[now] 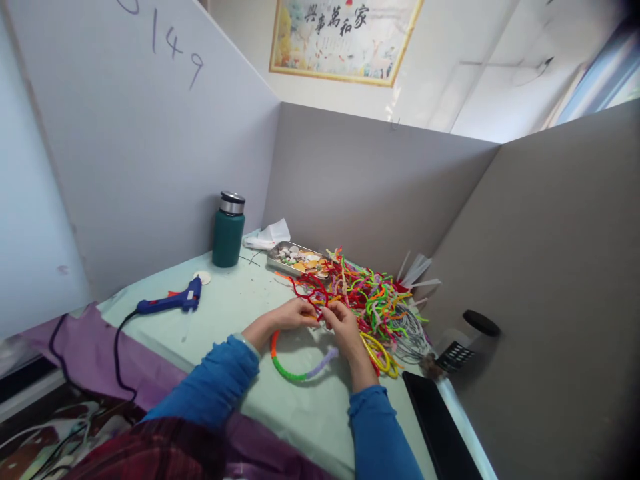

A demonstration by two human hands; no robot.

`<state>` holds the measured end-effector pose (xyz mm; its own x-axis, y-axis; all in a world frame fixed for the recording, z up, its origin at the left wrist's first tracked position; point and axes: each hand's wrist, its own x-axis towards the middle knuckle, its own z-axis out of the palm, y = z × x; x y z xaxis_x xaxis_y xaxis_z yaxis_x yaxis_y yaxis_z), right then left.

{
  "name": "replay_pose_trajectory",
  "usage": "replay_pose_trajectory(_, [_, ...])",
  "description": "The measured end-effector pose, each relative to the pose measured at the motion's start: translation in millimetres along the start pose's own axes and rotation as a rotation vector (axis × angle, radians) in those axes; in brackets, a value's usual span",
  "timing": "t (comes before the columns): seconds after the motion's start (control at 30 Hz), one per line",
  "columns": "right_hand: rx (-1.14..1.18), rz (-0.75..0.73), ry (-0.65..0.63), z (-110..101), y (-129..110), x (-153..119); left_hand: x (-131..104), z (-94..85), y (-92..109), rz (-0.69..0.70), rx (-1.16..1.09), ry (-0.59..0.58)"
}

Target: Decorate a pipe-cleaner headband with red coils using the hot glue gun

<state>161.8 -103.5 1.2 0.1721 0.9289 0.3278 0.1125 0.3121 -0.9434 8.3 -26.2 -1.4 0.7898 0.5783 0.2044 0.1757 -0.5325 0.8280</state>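
Observation:
My left hand (291,315) and my right hand (345,325) meet over the middle of the table, fingers pinched close together. Between their fingertips is a fuzzy red pipe cleaner (321,314), its far part blending into other red strands. Below the hands curves a hoop (291,376) covered in orange, green and pale purple fuzzy sections. Its orange end runs up under my left hand, and the purple end stops near my right wrist. The upper part of the hoop is hidden by my hands. A heap of many-coloured pipe cleaners (370,293) lies just beyond my right hand.
A metal tray (273,261) of small discs sits at the back, near a green bottle (228,233). On the left lies a blue glue gun (167,303) with its cord. Yellow coils (383,357), a black phone-like slab (440,427) and a clear jar (457,347) are at right.

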Motion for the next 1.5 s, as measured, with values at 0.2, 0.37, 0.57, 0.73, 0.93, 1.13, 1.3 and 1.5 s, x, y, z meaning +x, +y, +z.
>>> replay_pose_trajectory(0.2, [0.070, 0.015, -0.002, -4, 1, 0, 0, -1.4, 5, 0.035, -0.055, -0.006])
replay_pose_trajectory(0.37, [0.149, 0.031, -0.018, -6, 4, 0, -3, -1.0, 15, 0.004, -0.180, -0.015])
replay_pose_trajectory(0.57, [0.238, 0.067, -0.016, -1, 2, -1, -6, -1.5, 20, 0.026, -0.157, -0.028])
replay_pose_trajectory(0.73, [0.233, 0.158, 0.009, 1, 9, 2, -8, -1.8, 26, 0.073, -0.116, 0.019])
replay_pose_trajectory(0.93, [0.298, 0.232, -0.013, 4, 20, 6, -6, 0.2, 21, 0.169, -0.032, 0.168])
replay_pose_trajectory(1.13, [0.432, 0.249, -0.008, 4, 17, 5, -6, -0.1, 21, 0.208, -0.063, 0.207])
replay_pose_trajectory(1.3, [0.399, 0.284, -0.063, 8, 26, 5, -7, 0.2, 22, 0.232, -0.108, 0.151])
replay_pose_trajectory(1.5, [0.510, 0.318, -0.057, 13, 25, 4, -6, 1.2, 17, 0.204, 0.017, 0.192])
